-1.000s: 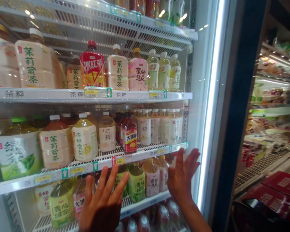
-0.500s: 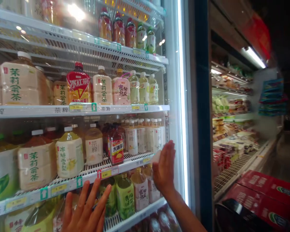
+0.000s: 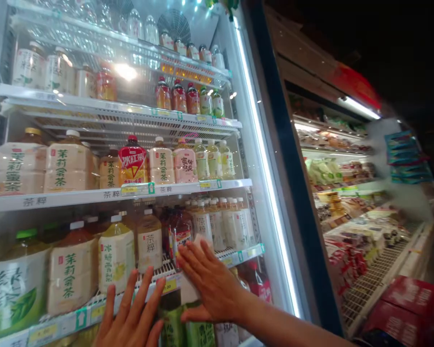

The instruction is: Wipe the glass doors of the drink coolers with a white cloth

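My left hand [image 3: 130, 315] lies flat with fingers spread against the glass door [image 3: 253, 120] of a drinks cooler, low in the view. My right hand [image 3: 210, 284] is flat on the glass too, fingers stretched out and pointing left, with something pale, perhaps a cloth [image 3: 190, 291], partly under its palm. Behind the glass stand tea bottles [image 3: 68, 166] on white wire shelves [image 3: 115, 195], among them a red-labelled bottle [image 3: 132, 164] and a row of small white bottles [image 3: 224, 226]. Both hands are nearest the second shelf from below.
A dark blue door frame [image 3: 292, 168] with a bright light strip [image 3: 264, 159] borders the cooler on the right. Beyond it is an open chiller [image 3: 365, 226] with packaged food on racks. Red cartons [image 3: 408, 308] sit at the lower right.
My right hand has slid left across the glass from the door's right edge to near the middle. The view has tilted up, showing higher shelves. The left hand has stayed low on the glass.
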A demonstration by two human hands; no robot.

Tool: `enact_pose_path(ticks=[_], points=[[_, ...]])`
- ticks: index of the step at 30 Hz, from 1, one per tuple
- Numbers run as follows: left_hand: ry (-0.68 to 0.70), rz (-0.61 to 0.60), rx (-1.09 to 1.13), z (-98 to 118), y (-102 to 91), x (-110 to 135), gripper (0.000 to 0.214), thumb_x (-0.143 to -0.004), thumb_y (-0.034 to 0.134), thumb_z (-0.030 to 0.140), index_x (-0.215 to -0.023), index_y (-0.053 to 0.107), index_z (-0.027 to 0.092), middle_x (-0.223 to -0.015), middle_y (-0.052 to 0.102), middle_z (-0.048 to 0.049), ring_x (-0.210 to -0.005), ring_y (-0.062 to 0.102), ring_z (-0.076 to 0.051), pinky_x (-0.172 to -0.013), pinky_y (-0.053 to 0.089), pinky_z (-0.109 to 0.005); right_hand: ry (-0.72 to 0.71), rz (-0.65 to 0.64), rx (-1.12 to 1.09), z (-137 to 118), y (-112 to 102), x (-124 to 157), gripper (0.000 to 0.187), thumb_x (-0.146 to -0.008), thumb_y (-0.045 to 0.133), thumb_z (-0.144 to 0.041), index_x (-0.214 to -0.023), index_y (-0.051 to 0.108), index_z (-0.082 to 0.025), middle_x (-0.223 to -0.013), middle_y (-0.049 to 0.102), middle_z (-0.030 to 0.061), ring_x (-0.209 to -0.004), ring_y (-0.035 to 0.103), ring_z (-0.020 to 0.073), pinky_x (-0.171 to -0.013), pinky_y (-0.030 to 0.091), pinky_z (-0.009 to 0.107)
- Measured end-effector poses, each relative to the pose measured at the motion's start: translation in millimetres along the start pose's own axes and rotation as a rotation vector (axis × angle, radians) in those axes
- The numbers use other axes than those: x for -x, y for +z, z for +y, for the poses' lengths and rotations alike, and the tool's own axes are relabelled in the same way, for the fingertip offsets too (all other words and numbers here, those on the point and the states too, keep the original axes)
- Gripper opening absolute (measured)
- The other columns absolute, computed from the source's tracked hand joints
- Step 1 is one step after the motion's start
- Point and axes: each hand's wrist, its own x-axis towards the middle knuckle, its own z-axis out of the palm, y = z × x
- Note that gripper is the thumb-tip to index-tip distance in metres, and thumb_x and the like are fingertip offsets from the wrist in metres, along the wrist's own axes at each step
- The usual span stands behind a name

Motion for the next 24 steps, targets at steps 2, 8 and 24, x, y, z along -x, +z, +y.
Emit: enact_pose_path(ticks=[2,8,24], points=[[-0.006,0.013,-0.008,-15,-13.6,-17,0.069,-0.097,0.052,0.045,-0.16,0.034,0.024,-0.169,0.032,-0.0068,-0.161,0.015,-0.027,-0.133,0.002,-0.051,-0.067,-0.001,0.005,10,-3,-17,0.105,-0.092,0.031,-0.084,-0.165,0.008,-0.012,-0.17,0.028,0.0113,-0.16,0.016,0.0256,-0.129,0.024,0.052],[-0.009,0.034,-0.099,-56,-42.4,-46,0.065,-0.101,0.046,0.04,-0.162,0.03,0.023,-0.172,0.024,-0.007,-0.162,0.011,-0.027,-0.132,0.0,-0.054,0.209,0.175,-0.012,33,-12,-70,0.096,-0.098,0.042,-0.071,-0.165,-0.001,-0.016,-0.173,0.012,0.0154,-0.161,0.009,0.0333,-0.126,0.02,0.065],[-0.063,0.073,-0.148,-100,-78.3,-32,0.065,-0.102,0.044,0.044,-0.162,0.028,0.023,-0.173,0.02,-0.0092,-0.161,0.01,-0.032,-0.13,0.0,-0.06,-0.234,-0.017,0.093,-10,-16,-194,0.103,-0.093,0.02,-0.085,-0.163,0.018,-0.01,-0.173,0.019,0.0098,-0.162,0.005,0.0276,-0.132,0.008,0.053]])
